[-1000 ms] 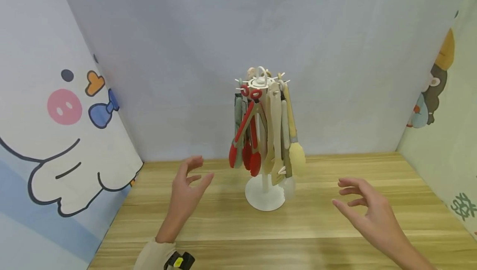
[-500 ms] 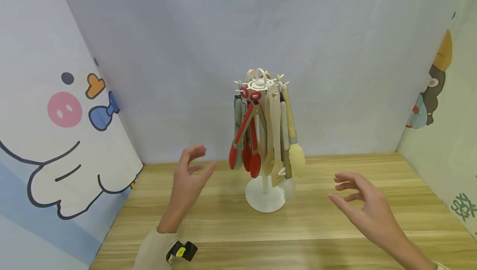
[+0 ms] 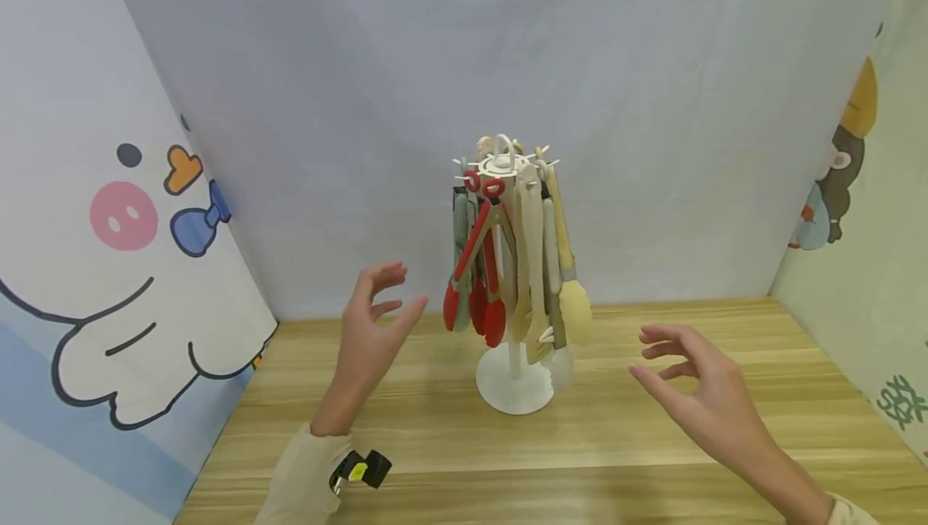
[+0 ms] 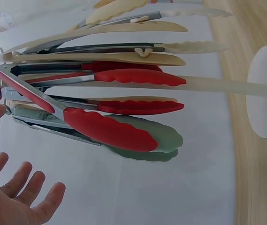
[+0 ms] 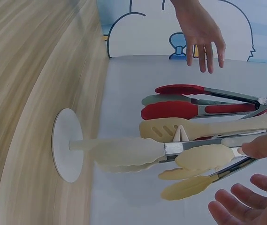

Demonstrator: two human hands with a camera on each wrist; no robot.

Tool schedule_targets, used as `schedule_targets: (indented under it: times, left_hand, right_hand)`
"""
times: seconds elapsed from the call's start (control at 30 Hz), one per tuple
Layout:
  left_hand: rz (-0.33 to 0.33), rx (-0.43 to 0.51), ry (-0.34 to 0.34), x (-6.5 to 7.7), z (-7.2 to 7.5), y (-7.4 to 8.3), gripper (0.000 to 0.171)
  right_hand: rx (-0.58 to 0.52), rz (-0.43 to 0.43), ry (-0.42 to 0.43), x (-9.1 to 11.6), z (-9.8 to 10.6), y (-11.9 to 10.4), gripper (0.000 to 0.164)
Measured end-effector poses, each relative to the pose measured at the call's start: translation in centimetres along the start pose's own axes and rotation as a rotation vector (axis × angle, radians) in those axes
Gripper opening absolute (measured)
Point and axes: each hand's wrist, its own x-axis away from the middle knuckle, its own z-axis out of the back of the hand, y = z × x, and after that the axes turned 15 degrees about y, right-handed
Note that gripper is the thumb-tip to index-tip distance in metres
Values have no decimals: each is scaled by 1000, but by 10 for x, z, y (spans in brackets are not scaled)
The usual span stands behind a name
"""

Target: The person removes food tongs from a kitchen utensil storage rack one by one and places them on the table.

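Note:
A white rotating utensil stand [image 3: 500,404] stands upright on the table with kitchen tools hung from its hooked top. Red-tipped tongs [image 3: 495,324] hang at its front left, and green tongs [image 3: 460,223] are partly hidden behind them. Beige slotted turners [image 3: 535,243] hang at the front, beside yellow-tipped tongs [image 3: 576,314] on the right. Left of the stand, my left hand [image 3: 370,340] is raised with relaxed fingers, nearest the red tongs and apart from them. My right hand [image 3: 699,392] hovers to the right, fingers loosely bent, holding nothing. Pale translucent-tipped tongs [image 5: 128,151] show in the right wrist view.
The wood-grain table [image 3: 406,460] runs back to a plain pale cloth [image 3: 652,146]. Cartoon-printed cloths flank it at left [image 3: 58,267] and right [image 3: 892,267]. A watch-like black device with a yellow patch [image 3: 360,470] sits on my left wrist.
Both hands have moved up and inward, closer to the stand: the left to the right, the right to the left. The hanging tools stay as they were.

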Motion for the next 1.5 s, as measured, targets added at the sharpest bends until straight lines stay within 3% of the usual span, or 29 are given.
schedule_targets:
  times: [1.03,1.5]
  left_hand:
    - [-143,26,9,-36,-11,45,46]
    - [-165,39,-1,-50,-28,69,48]
  right_hand:
    - [-39,58,-4,-26,-20,-15,41]
    - [-70,104,-12,-37,-28,-22,42]
